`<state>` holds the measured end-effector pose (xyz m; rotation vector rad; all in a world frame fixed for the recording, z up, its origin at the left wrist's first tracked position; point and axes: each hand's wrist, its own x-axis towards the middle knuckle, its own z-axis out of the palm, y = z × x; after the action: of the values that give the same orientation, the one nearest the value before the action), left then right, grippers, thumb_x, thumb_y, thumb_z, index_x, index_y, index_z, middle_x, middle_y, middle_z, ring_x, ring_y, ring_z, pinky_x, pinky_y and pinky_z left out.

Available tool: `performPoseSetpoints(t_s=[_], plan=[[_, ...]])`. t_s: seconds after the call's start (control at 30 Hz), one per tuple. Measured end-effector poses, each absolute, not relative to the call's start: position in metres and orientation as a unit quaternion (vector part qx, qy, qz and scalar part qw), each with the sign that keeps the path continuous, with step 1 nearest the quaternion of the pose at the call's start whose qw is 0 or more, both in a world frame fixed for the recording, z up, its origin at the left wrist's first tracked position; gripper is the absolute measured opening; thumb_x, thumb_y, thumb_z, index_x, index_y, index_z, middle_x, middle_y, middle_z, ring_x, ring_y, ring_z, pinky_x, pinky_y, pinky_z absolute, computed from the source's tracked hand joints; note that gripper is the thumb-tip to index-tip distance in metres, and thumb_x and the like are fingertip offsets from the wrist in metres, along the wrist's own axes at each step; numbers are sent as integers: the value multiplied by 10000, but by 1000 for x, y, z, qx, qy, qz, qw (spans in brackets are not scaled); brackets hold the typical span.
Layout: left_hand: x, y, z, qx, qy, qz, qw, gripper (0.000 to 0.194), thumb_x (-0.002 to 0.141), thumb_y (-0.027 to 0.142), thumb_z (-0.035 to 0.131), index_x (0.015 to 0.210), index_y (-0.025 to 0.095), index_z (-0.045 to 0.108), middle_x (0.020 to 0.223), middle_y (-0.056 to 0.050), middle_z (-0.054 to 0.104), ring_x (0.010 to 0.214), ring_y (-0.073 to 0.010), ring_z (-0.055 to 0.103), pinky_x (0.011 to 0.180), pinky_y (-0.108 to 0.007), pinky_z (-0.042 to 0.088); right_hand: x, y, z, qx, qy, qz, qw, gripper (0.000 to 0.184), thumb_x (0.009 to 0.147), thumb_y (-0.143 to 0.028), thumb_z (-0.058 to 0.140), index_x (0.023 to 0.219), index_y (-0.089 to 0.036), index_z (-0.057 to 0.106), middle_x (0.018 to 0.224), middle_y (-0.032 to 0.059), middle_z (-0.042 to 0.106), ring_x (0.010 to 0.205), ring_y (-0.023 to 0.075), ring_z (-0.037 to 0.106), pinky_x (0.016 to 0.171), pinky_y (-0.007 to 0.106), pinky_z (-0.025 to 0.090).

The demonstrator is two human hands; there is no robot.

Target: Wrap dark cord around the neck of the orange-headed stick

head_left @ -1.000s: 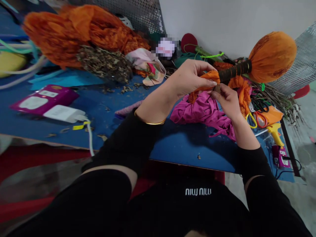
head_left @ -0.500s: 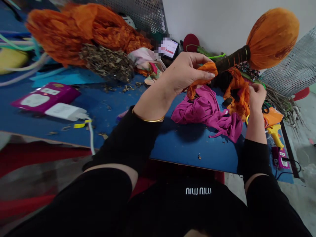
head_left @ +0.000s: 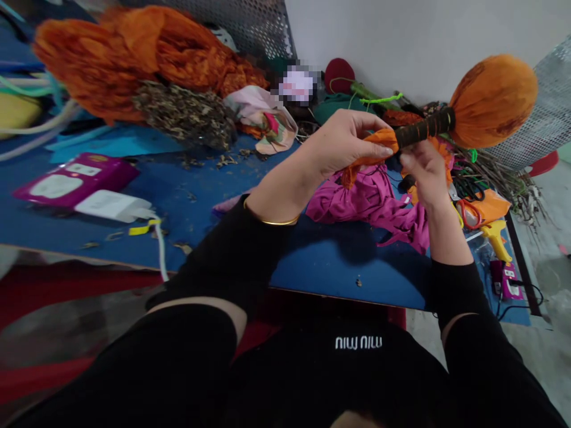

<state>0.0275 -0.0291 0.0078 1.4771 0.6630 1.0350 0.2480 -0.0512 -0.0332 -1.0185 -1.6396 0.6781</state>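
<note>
A bundle of orange cloth (head_left: pixel 495 101), with a round bulb at one end and a narrow neck, is held up over the table, tilted with the bulb up to the right. Dark strip or cord (head_left: pixel 426 128) winds round its neck, with bits of orange showing between the turns. My left hand (head_left: pixel 352 139) is closed on the gathered cloth tail at the lower end. Just under the wrapped neck is my right hand (head_left: pixel 426 172), fingers bent and drawn together; what they pinch is hidden. Crumpled magenta cloth (head_left: pixel 370 202) lies on the table below.
Orange fabric (head_left: pixel 147 53) and dried plant matter (head_left: pixel 187 113) lie at back left. A purple power strip (head_left: pixel 75 181) with a white adapter (head_left: pixel 116 205) sits left. Red-handled scissors (head_left: pixel 470 215), a yellow glue gun (head_left: pixel 495 239) and dry stems (head_left: pixel 513 178) are at right.
My right hand has come in from the far right to beneath the wrapped neck. The bulb has dipped slightly, while my left hand keeps its grip on the tail.
</note>
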Motion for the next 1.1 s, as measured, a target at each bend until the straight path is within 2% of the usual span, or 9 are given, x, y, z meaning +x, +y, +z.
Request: performPoseSetpoints(t_s=[0.17, 0.23, 0.33, 0.43, 0.5, 0.6, 0.83, 1.0, 1.1], plan=[[30, -28, 3, 627, 266, 452, 575, 257, 664, 164, 909, 890, 211, 794, 887, 4, 783, 885, -188, 667, 886, -366, 585, 218, -74, -30, -438, -721, 281, 458, 512, 952, -743, 695, 730, -295, 586, 695, -11, 606, 696, 198, 611, 786, 435, 583], [29, -25, 3, 617, 257, 466, 580, 244, 686, 196, 918, 894, 235, 796, 851, 9, 772, 884, -201, 647, 930, -402, 573, 220, -82, -23, -450, -728, 226, 465, 506, 1017, -714, 618, 741, -290, 638, 744, 14, 600, 773, 215, 622, 888, 467, 591], [27, -22, 3, 617, 267, 467, 574, 229, 731, 175, 910, 910, 239, 782, 802, 8, 741, 902, -217, 648, 957, -423, 559, 218, -93, -17, -423, -697, 153, 558, 455, 1046, -664, 602, 803, -295, 710, 1037, 65, 661, 1108, 253, 686, 1087, 505, 599], [28, -24, 3, 606, 283, 453, 590, 245, 731, 137, 892, 941, 197, 782, 837, 2, 748, 845, -183, 662, 861, -375, 572, 209, -95, -20, -340, -661, 175, 645, 417, 1041, -623, 616, 794, -302, 717, 1140, 61, 669, 1301, 273, 691, 1161, 517, 597], [31, -27, 3, 605, 286, 440, 599, 243, 717, 127, 883, 928, 182, 776, 842, 4, 758, 819, -166, 669, 814, -346, 575, 206, -90, -25, -327, -643, 204, 662, 478, 1050, -663, 531, 755, -304, 643, 938, 52, 618, 1148, 262, 729, 1168, 542, 588], [38, -31, 1, 610, 278, 432, 602, 203, 725, 148, 876, 861, 222, 745, 788, 22, 743, 801, -166, 656, 795, -350, 576, 211, -82, -31, -397, -620, 220, 641, 579, 1033, -771, 381, 714, -301, 495, 737, 28, 437, 863, 263, 678, 1012, 563, 624], [54, -33, -14, 641, 291, 455, 545, 225, 728, 92, 843, 841, 218, 696, 767, -4, 696, 815, -207, 672, 812, -366, 555, 227, -85, -34, -492, -602, 230, 585, 637, 1033, -854, 365, 927, -298, 655, 854, 46, 573, 861, 226, 695, 743, 417, 621], [59, -35, -22, 669, 309, 460, 494, 190, 752, 115, 836, 880, 189, 717, 844, -11, 716, 858, -196, 679, 830, -328, 541, 221, -95, -29, -477, -556, 274, 623, 534, 1035, -761, 520, 844, -268, 593, 775, 3, 521, 647, 137, 578, 626, 330, 558], [61, -32, -26, 687, 312, 462, 466, 175, 751, 146, 825, 883, 192, 719, 850, -2, 717, 841, -185, 663, 834, -324, 532, 220, -93, -32, -475, -566, 274, 616, 548, 1034, -785, 480, 887, -274, 612, 798, 10, 529, 691, 154, 603, 644, 336, 548]])
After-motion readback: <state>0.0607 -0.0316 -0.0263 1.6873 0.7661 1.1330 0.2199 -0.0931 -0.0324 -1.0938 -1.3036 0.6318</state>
